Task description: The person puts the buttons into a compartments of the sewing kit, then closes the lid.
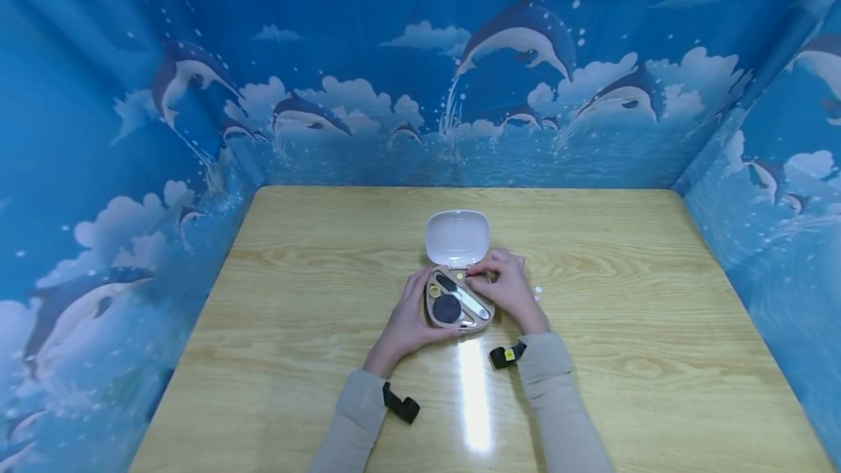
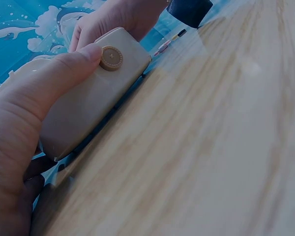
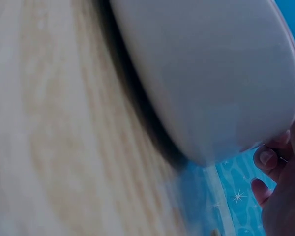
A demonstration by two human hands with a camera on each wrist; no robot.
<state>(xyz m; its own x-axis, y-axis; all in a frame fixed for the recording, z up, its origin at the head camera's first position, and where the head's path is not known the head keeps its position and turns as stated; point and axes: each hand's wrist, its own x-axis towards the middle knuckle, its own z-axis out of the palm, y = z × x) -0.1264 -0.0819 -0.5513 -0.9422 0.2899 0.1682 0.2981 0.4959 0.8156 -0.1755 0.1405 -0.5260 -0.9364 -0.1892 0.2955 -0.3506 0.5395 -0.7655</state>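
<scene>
An open beige sewing-kit box (image 1: 482,321) lies on the table, its pale lid (image 1: 458,238) tipped back. Inside are a dark round piece (image 1: 447,308), white-handled scissors (image 1: 471,301) with a dark tip, and a small gold ring-like piece (image 1: 434,290). My left hand (image 1: 409,320) grips the box from the left, its thumb near the round brown button (image 2: 111,58) on the front wall. Over the box's back right part, my right hand (image 1: 507,283) pinches a small dark object (image 3: 283,159), mostly hidden by the fingers.
Right of the box, a few tiny pale and coloured pieces (image 1: 538,290) lie on the wooden table (image 1: 315,276); the left wrist view shows them as a thin row (image 2: 168,43). A dolphin-print curtain (image 1: 368,35) encloses the table's back and sides. Each wrist wears a black camera (image 1: 402,406).
</scene>
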